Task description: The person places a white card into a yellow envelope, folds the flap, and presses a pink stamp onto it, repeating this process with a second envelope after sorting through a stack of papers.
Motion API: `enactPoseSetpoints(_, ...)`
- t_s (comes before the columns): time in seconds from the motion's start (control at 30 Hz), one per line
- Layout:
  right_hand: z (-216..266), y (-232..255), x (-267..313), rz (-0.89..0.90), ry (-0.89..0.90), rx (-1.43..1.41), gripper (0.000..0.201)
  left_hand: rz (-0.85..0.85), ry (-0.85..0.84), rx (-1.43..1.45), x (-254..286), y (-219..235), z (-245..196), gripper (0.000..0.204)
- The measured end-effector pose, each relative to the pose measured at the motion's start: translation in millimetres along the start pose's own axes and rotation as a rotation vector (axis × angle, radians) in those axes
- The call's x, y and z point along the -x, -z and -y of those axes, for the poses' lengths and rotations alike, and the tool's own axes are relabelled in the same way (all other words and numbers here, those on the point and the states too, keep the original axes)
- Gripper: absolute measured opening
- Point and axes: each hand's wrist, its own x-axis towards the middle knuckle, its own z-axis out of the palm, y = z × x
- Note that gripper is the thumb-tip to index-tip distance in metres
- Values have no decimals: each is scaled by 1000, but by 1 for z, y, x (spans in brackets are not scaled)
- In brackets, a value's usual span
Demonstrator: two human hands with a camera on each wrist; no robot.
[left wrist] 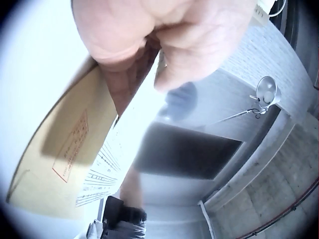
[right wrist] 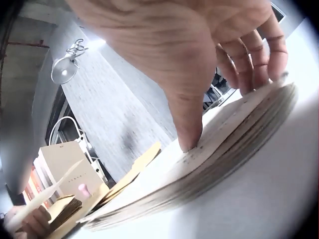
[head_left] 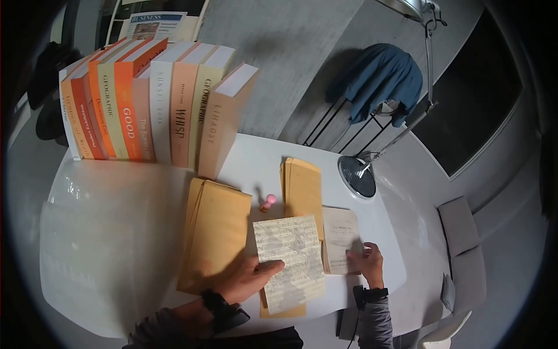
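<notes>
My left hand [head_left: 247, 282] pinches a sheet of paper printed with music notation [head_left: 290, 241], thumb on its face and the fingers behind it. In the left wrist view the sheet [left wrist: 117, 149] stands tilted above a kraft envelope [left wrist: 70, 149] with a red stamped box. My right hand [head_left: 372, 264] is at a stack of printed paper [head_left: 340, 232] on the right. In the right wrist view its thumb touches the top of the stack [right wrist: 214, 164], and its bent fingertips meet the far edge, well apart from the thumb.
Kraft envelopes [head_left: 215, 227] lie at left on the white table [head_left: 256, 154], more envelopes [head_left: 303, 180] behind the sheet. A pink-handled stamp [head_left: 268, 202] stands between them. A row of books [head_left: 163, 110] lines the back left; a lamp base [head_left: 356, 176] sits back right.
</notes>
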Motion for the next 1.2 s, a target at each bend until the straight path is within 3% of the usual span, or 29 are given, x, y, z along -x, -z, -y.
enactPoseSetpoints(0.03,5,0,0,34,-83,-14,69,-10,1,17,2,0,-2,34)
enactPoseSetpoints(0.07,-21,-5,-8,6,-22,-4,52,-16,4,33,3,-3,-5,33)
enactPoseSetpoints(0.2,10,12,-2,78,-85,-15,26,-36,12,25,3,-4,-7,32)
enactPoseSetpoints(0.3,1,20,2,31,-75,-235,29,-35,3,30,0,-4,0,33)
enactPoseSetpoints(0.4,6,27,7,-56,-33,-527,19,-42,68,-67,-3,1,5,33)
enactPoseSetpoints(0.5,23,28,20,-36,-6,-687,18,-25,80,-42,1,-2,-8,34)
enactPoseSetpoints(0.63,59,13,57,33,-22,-720,13,-27,30,109,4,-5,-15,38)
enactPoseSetpoints(0.73,82,0,86,129,64,-673,18,-56,-22,133,5,-9,-18,42)
enactPoseSetpoints(0.83,94,6,88,74,-14,-703,19,-65,2,131,7,-7,-21,42)
enactPoseSetpoints(0.9,95,6,91,140,-46,-714,17,-88,62,134,8,-8,-25,40)
enactPoseSetpoints(1.1,105,1,112,353,-99,-692,19,-115,-110,117,3,-8,-16,39)
enactPoseSetpoints(1.2,103,2,119,555,-46,-626,19,-119,-125,182,2,-9,-11,37)
